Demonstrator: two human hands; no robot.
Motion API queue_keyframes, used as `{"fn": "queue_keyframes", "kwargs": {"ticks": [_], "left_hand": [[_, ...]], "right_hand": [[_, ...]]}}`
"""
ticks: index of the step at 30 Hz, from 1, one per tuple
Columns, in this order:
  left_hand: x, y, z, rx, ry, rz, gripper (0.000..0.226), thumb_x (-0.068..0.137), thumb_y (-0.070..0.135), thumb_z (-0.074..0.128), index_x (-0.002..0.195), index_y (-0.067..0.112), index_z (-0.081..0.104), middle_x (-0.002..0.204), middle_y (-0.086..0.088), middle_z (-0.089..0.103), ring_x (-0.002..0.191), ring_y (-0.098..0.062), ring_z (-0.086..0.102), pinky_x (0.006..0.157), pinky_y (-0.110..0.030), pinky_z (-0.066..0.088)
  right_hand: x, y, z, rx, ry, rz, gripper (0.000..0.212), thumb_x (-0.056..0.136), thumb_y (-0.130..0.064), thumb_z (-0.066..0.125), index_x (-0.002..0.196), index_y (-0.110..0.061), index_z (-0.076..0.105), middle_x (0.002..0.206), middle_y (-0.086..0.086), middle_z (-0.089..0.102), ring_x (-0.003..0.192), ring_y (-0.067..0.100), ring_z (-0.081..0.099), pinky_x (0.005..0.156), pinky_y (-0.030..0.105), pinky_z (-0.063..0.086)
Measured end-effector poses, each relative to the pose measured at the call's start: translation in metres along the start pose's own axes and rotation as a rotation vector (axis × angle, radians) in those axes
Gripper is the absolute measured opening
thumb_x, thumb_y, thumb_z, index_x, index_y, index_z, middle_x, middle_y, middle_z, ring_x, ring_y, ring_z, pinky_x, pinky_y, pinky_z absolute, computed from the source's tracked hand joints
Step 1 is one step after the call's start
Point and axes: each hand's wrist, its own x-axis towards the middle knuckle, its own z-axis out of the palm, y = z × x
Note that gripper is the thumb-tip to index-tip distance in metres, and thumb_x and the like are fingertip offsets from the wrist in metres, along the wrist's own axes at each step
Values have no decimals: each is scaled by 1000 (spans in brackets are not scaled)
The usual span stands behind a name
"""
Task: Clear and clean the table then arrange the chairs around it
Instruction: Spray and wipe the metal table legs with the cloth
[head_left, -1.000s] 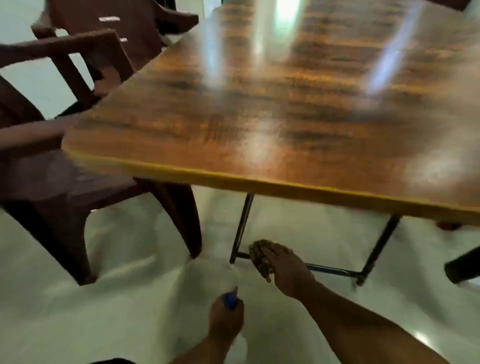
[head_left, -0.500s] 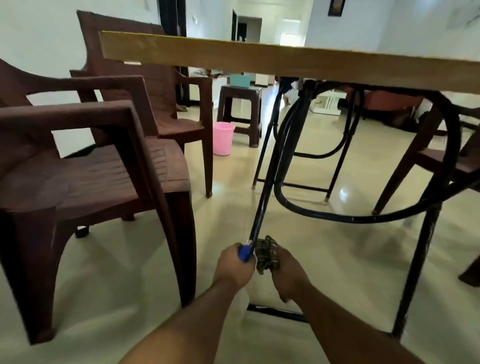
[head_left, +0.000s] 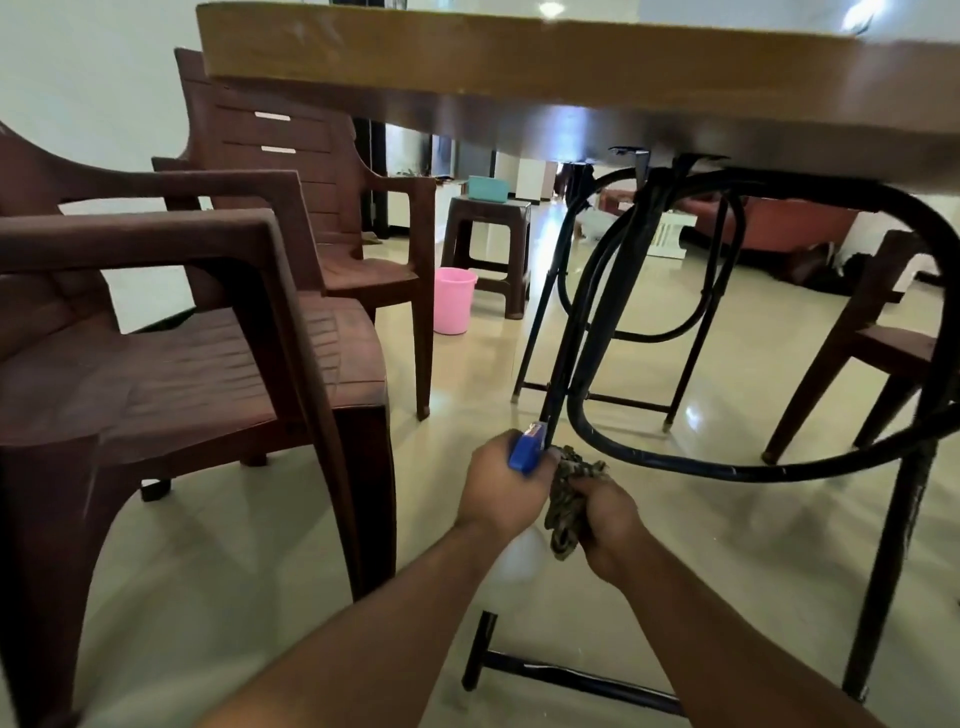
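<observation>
The left hand (head_left: 498, 488) grips a spray bottle (head_left: 525, 453) by its blue head. The right hand (head_left: 605, 519) grips a bunched cloth (head_left: 569, 499), its fingers just beside the left's. A black table leg (head_left: 592, 322) rises just beyond both hands' fingers. A brown chair (head_left: 182, 374) stands to their left.

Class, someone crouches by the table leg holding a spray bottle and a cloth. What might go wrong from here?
1. The spray bottle in the left hand is close to the leg; overspray could wet the glossy floor and make it slippery.
2. The table edge hangs above the view, so rising quickly may end in a knock against it.
3. The cloth in the right hand might snag on the leg.
</observation>
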Motion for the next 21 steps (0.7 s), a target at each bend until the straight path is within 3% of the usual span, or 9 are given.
{"fn": "queue_keyframes", "kwargs": {"ticks": [1, 3, 5, 6, 11, 13, 16, 18, 21], "left_hand": [[3, 1, 1, 1, 13, 5, 22, 93, 26, 70, 74, 28, 59, 64, 9, 58, 57, -6, 55, 60, -15, 43], [8, 2, 3, 48, 56, 9, 31, 93, 27, 69, 65, 26, 53, 57, 8, 52, 50, -9, 49, 56, -17, 39], [13, 3, 3, 129, 104, 3, 39, 92, 28, 66, 59, 23, 47, 52, 6, 47, 47, -11, 43, 53, -19, 35], [14, 3, 2, 139, 120, -9, 41, 92, 28, 66, 57, 22, 45, 51, 5, 46, 46, -11, 41, 53, -22, 36], [12, -1, -5, 62, 100, -56, 28, 93, 28, 67, 69, 23, 54, 63, 3, 55, 57, -11, 50, 60, -28, 47], [12, -3, -8, 27, 80, -56, 24, 94, 28, 66, 73, 21, 57, 65, 0, 57, 59, -13, 51, 63, -32, 51], [10, -11, -6, 106, 88, -43, 32, 93, 28, 64, 64, 20, 53, 59, 0, 53, 54, -16, 47, 56, -34, 46], [1, -20, -1, 165, 77, -55, 30, 91, 30, 64, 64, 21, 54, 58, 2, 56, 52, -15, 51, 53, -29, 47], [-14, -42, 4, 64, 46, -91, 15, 89, 25, 68, 75, 23, 64, 66, 1, 65, 62, -17, 64, 64, -38, 60]], "right_hand": [[4, -3, 1, 81, 3, 9, 20, 99, -9, 47, 93, 3, 62, 72, 20, 58, 51, 25, 52, 45, 31, 46], [15, -8, 4, 242, -3, 39, 22, 98, -9, 47, 102, 2, 66, 84, 18, 68, 72, 29, 62, 71, 40, 53], [22, -13, 5, 357, -36, 86, 26, 98, -13, 46, 111, -1, 66, 100, 19, 71, 91, 32, 65, 94, 47, 49], [24, -11, 6, 379, -50, 107, 28, 97, -14, 46, 114, -2, 65, 107, 20, 71, 96, 33, 64, 97, 48, 47], [18, -3, 16, 298, -106, 196, 30, 97, -12, 44, 116, 0, 64, 111, 23, 68, 90, 35, 66, 77, 43, 53], [21, -13, 17, 386, -119, 138, 32, 98, -14, 42, 116, -4, 66, 115, 20, 68, 96, 33, 65, 90, 44, 51], [20, -18, 18, 471, -153, 92, 33, 98, -15, 38, 110, -5, 68, 108, 19, 71, 101, 33, 64, 103, 46, 45], [16, -5, 19, 326, -159, 141, 32, 97, -13, 39, 104, -3, 68, 93, 18, 72, 88, 33, 65, 91, 44, 50], [9, 2, 16, 129, -164, 225, 29, 97, -12, 39, 100, 0, 66, 69, 15, 70, 61, 28, 63, 58, 33, 48]]}}
